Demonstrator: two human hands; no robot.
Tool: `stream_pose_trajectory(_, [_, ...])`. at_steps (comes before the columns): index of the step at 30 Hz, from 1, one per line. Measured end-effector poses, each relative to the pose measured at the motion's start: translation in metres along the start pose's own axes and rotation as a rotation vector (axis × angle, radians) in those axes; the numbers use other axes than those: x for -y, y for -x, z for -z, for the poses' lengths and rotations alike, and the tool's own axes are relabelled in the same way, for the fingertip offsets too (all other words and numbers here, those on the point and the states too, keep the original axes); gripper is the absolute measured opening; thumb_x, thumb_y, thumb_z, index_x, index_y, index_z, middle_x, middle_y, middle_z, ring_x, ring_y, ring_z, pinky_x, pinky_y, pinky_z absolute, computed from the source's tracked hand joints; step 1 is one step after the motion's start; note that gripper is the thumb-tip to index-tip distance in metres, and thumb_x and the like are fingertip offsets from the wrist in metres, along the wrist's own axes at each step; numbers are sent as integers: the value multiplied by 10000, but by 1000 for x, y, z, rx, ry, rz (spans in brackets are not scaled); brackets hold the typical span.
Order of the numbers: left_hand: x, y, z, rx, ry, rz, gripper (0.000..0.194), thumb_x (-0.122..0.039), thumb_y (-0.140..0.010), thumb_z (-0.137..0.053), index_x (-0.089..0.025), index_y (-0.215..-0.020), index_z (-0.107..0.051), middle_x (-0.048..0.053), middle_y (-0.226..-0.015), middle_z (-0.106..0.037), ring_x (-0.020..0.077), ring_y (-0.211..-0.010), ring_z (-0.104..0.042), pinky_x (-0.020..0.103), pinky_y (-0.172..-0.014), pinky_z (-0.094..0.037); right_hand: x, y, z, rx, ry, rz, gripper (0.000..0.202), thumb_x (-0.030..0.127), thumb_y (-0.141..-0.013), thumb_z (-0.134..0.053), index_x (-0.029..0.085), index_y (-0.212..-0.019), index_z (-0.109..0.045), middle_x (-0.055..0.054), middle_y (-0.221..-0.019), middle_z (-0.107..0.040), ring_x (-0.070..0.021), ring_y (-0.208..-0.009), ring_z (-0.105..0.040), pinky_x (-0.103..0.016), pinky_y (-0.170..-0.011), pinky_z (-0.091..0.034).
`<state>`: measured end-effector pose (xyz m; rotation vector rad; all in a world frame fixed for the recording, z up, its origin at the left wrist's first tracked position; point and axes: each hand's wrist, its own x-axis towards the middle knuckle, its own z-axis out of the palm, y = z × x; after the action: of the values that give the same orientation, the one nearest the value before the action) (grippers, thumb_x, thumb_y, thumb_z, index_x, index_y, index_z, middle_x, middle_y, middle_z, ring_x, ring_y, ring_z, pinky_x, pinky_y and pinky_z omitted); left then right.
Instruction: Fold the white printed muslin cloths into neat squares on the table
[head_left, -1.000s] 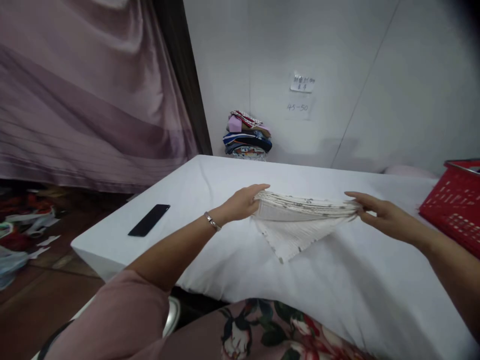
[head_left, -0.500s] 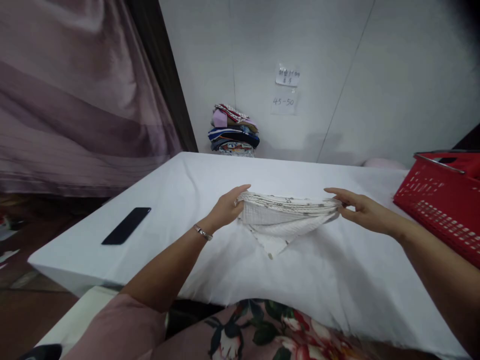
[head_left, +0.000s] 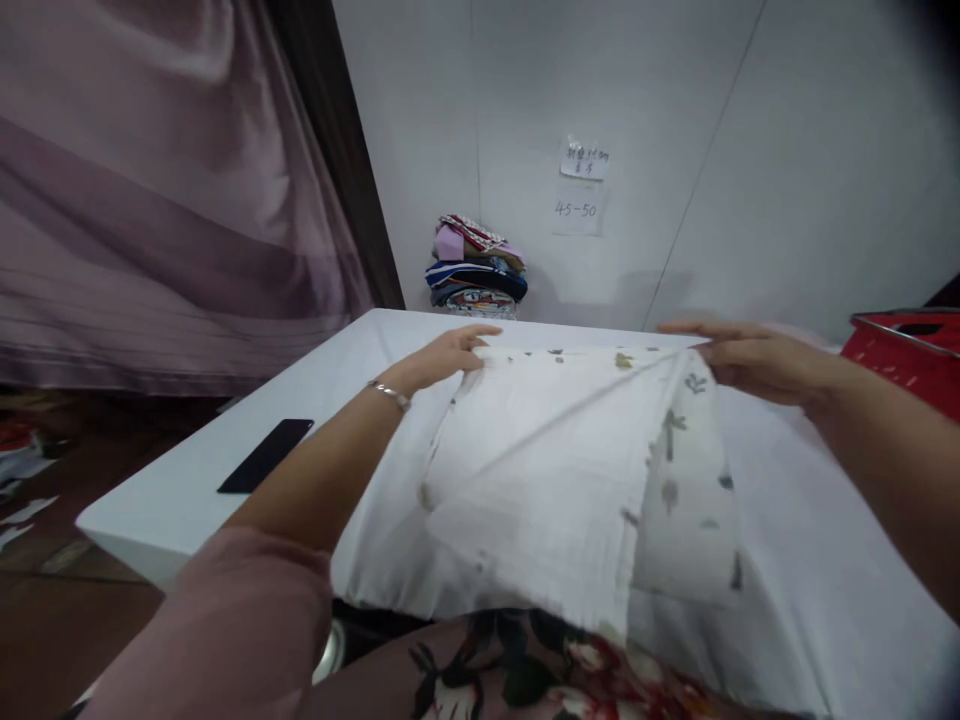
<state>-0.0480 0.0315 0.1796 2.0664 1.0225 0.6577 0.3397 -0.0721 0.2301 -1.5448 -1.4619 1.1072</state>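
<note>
A thin white cloth (head_left: pixel 555 450) with small grey and brown printed motifs hangs spread between my hands above the table. My left hand (head_left: pixel 442 358) pinches its upper left corner, thumb and fingers closed on the fabric. At the upper right corner, my right hand (head_left: pixel 757 362) grips the cloth, its index finger stretched out to the left. A printed flap of the cloth hangs over at the right side. The lower edge drops near the front of the table and my floral clothing.
A white table (head_left: pixel 352 350) lies beneath, with a dark flat phone-like slab (head_left: pixel 266 455) on its left. Folded textiles (head_left: pixel 478 268) are stacked against the wall at the back. A red basket (head_left: pixel 904 360) stands at the right, and a pink curtain (head_left: pixel 150 200) hangs at the left.
The gathered, pleated cloth has fallen open into a broad sheet toward me. Both hands have risen and moved away from me, still holding its upper corners.
</note>
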Motion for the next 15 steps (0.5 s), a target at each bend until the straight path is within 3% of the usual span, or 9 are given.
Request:
stream_pose_trajectory(1, [15,-13,-14,53,6,88,648,-51,-713,-475,-168,-1349,-439,67,-1156,-621,143,-853,-622,245,-741,-493,-16,-15,-5,127,-76,-34,465,200,-763,-569,229,-1227,-562,-15,-813,-677,-150,-714,-609,-270,-672,-493])
stream_pose_trajectory(2, [30,-24,-32,76,3,132,612,-50,-706,-484,-144,-1311,-486,92,-1172,-617,150,-839,-630,240,-717,-500,-35,-30,-10,167,-128,-86,498,173,-759,-568,211,-1253,-525,-2,-776,-661,-130,-680,-591,-249,-653,-482])
stream_pose_trajectory(5, [69,-47,-87,12,-111,275,472,-55,-714,-511,-123,-1174,-593,99,-1115,-652,170,-889,-636,233,-753,-501,-98,-65,-30,63,-167,-265,584,108,-733,-544,130,-1307,-439,14,-660,-599,-111,-579,-541,-239,-596,-473])
stream_pose_trajectory(7, [83,-55,-113,-45,-162,307,427,-59,-739,-497,-108,-1151,-596,111,-1104,-655,192,-943,-624,258,-805,-492,-134,-80,-40,-17,-167,-350,567,90,-726,-507,113,-1289,-452,34,-581,-533,-108,-530,-509,-225,-546,-455])
stream_pose_trajectory(11, [82,-58,-125,-127,-236,251,411,-68,-785,-484,-71,-1192,-546,157,-1268,-548,256,-1141,-512,363,-973,-401,-172,-94,-42,-73,-217,-380,534,135,-754,-496,157,-1286,-450,26,-630,-549,-109,-545,-518,-203,-499,-428])
stream_pose_trajectory(15, [53,-30,-129,-158,-318,77,352,-287,-869,-516,-121,-1177,-552,121,-1254,-538,261,-1147,-482,396,-1004,-357,-176,-91,-38,-13,-333,-387,363,296,-823,-553,174,-1164,-538,-33,-770,-635,-130,-634,-573,-222,-553,-471])
